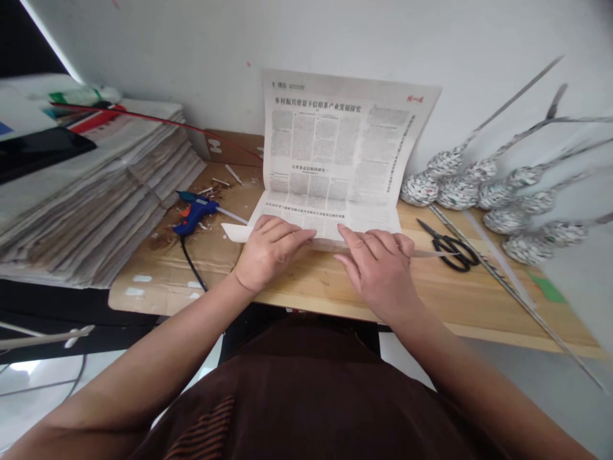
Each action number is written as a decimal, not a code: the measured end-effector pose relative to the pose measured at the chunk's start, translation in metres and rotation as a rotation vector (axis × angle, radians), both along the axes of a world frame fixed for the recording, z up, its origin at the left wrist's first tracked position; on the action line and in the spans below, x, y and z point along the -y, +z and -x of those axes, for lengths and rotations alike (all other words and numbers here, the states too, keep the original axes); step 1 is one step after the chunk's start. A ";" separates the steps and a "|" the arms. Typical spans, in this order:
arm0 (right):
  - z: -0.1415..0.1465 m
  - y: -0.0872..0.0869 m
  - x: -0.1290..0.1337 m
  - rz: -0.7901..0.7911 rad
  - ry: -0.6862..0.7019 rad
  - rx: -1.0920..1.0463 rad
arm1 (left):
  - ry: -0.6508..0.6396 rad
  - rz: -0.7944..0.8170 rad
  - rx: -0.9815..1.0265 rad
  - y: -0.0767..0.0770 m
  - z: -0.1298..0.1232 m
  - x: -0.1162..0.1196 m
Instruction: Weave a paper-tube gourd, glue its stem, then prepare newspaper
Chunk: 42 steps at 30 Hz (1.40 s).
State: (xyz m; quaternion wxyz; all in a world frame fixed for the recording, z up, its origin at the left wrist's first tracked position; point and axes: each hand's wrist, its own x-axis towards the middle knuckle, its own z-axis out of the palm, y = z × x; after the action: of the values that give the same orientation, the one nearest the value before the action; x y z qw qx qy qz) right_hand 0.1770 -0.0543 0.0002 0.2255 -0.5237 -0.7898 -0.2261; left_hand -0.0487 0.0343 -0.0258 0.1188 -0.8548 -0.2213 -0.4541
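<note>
A newspaper sheet [330,147] lies on the wooden table, its upper part standing against the wall and its near edge folded or rolled up. My left hand [272,249] grips the left part of that near edge, fingers curled over it. On the right part, my right hand [378,265] pinches the same edge between thumb and fingers. A pointed end of the folded paper sticks out to the left of my left hand, and a thin strip extends past my right hand toward the black scissors [453,248].
Blue glue gun [195,214] on stained cardboard [158,275], with its cable toward the front edge. Left, a tall stack of newspapers [110,204]. Several woven paper bulbs with long stems [458,191] stand along the wall at right. Long thin rods [514,291] cross the wooden table [316,287].
</note>
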 end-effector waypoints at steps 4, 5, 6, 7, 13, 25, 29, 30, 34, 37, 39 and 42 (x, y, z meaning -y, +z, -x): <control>-0.001 0.001 -0.016 -0.076 0.013 0.007 | 0.038 -0.041 -0.068 0.008 -0.004 -0.005; -0.003 0.000 -0.020 -0.092 0.016 0.005 | 0.059 -0.055 -0.101 0.009 -0.005 -0.005; -0.004 0.000 -0.022 -0.098 0.019 0.000 | 0.081 -0.069 -0.132 0.009 -0.005 -0.006; -0.004 0.000 -0.024 -0.095 0.019 -0.009 | 0.099 -0.084 -0.155 0.009 -0.007 -0.006; -0.007 0.000 -0.029 -0.065 0.007 -0.013 | 0.118 -0.079 -0.131 0.011 -0.013 -0.012; -0.014 -0.020 0.009 0.335 0.070 -0.035 | 0.057 0.179 -0.325 -0.004 0.007 0.031; -0.021 -0.035 0.027 0.427 0.087 -0.069 | 0.019 0.207 -0.424 -0.013 0.015 0.047; -0.022 -0.037 0.031 0.422 0.090 -0.078 | 0.016 0.208 -0.441 -0.015 0.017 0.050; -0.023 -0.044 0.043 0.362 0.074 -0.087 | 0.028 0.257 -0.471 -0.022 0.022 0.058; -0.026 -0.048 0.050 0.329 0.063 -0.079 | 0.011 0.305 -0.467 -0.025 0.025 0.061; -0.029 -0.051 0.053 0.311 0.058 -0.093 | 0.003 0.325 -0.455 -0.027 0.026 0.062; -0.033 -0.054 0.055 0.285 0.053 -0.137 | 0.022 0.333 -0.434 -0.030 0.027 0.063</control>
State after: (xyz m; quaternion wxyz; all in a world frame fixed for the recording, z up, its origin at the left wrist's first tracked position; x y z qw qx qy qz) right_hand 0.2103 -0.1097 -0.0535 0.2081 -0.5437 -0.8101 -0.0697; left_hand -0.0759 -0.0291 -0.0553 0.0259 -0.9374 -0.2715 -0.2164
